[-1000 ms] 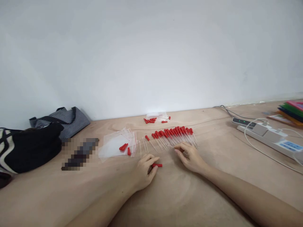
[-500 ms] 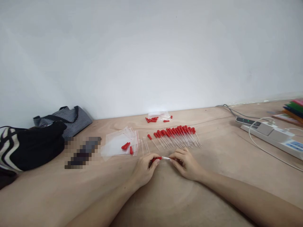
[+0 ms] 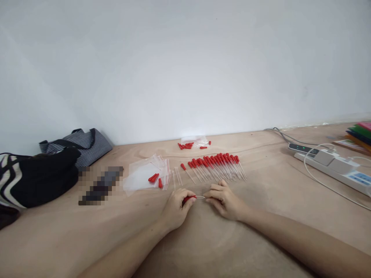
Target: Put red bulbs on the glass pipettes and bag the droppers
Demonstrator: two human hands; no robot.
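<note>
My left hand pinches a red rubber bulb low over the wooden table. My right hand grips a thin clear glass tube whose end meets the bulb. Just beyond my hands lies a row of several assembled droppers with red bulbs. Left of the row lie loose glass tubes. Three loose red bulbs rest on a stack of small clear zip bags. More red bulbs lie by a clear bag near the wall.
Two bags, one striped and one black, sit at the left beside a blurred dark object. A white power strip with cables lies at the right, with coloured folders behind it. A white wall backs the table.
My right hand left the dropper row with a glass tube and met my left hand, which lifted the red bulb; the tube's end now sits in the bulb, hands closer together.
</note>
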